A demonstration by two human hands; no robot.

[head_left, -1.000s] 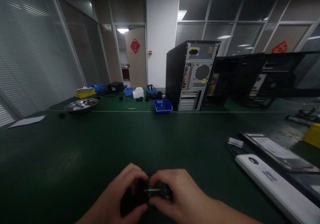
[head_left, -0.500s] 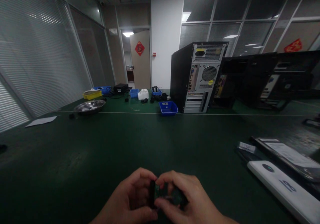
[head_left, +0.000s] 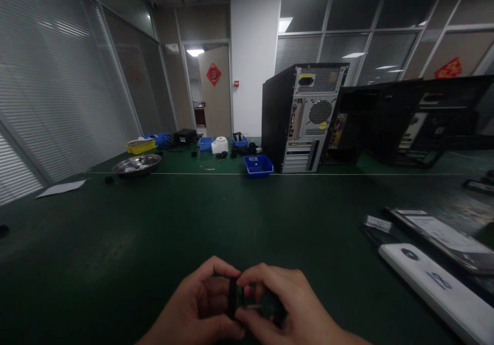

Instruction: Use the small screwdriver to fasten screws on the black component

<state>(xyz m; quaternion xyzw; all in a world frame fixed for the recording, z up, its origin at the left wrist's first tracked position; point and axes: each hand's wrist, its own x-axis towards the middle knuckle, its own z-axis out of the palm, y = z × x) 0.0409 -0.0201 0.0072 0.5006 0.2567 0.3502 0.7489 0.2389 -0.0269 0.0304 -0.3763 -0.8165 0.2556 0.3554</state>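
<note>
At the bottom centre, my left hand (head_left: 196,304) curls its fingers and thumb around a small black part (head_left: 232,297). A narrow green circuit board (head_left: 240,294) shows against that part's right side. My right hand (head_left: 293,301) is closed around a screwdriver (head_left: 273,306) with a dark, rounded handle; its thin metal shaft points left toward the board. The right index finger and thumb also touch the board's edge. Fingers hide much of the board and the shaft's tip, so I cannot tell whether the tip touches it.
On the right of the green table lie a white device (head_left: 432,280) and a hard drive (head_left: 443,237). Farther back stand a blue tray (head_left: 258,173), a computer tower (head_left: 276,121), a metal bowl (head_left: 137,167) and a yellow bin (head_left: 141,147). Paper (head_left: 62,188) lies at left.
The board and black part have shifted slightly left and turned, so less of the green face shows. Both hands keep their hold. The whole view has moved a little.
</note>
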